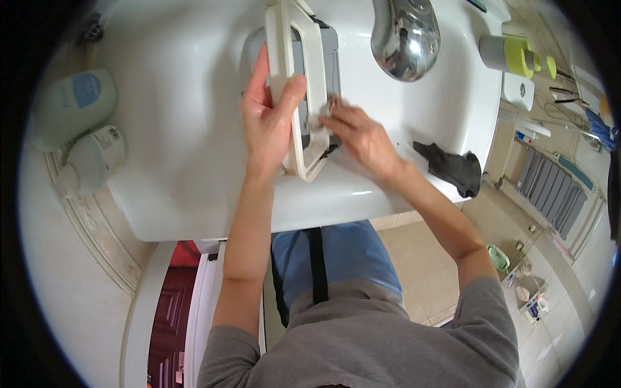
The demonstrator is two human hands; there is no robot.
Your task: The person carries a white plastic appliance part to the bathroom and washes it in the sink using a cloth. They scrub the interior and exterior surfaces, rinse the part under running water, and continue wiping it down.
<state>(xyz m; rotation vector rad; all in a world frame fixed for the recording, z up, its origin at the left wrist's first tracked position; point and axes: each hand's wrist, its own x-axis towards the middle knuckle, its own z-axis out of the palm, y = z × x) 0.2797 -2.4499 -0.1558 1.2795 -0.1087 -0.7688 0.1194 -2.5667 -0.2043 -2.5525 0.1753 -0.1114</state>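
A white plastic rectangular frame [316, 72] is tilted on its side over the washbasin. My left hand [271, 114] grips its left side, with the thumb over the edge and the fingers behind. Against the frame's lower right side, my right hand [361, 133] pinches a small greyish wad [320, 119], perhaps a cloth or scouring pad. Motion blurs that hand and the wad. Partly hidden behind the frame lies a grey plastic tray or lid [331, 58] in the basin. Dark bits [331, 150] show at the frame's lower corner.
The white washbasin [184, 160] has a chrome faucet [406, 43] at its far side. A black cloth [451, 167] drapes on the right rim. Two bottles, one large [80, 106] and one with a pump [94, 157], stand left. A grey-and-green bottle [507, 56] is at right.
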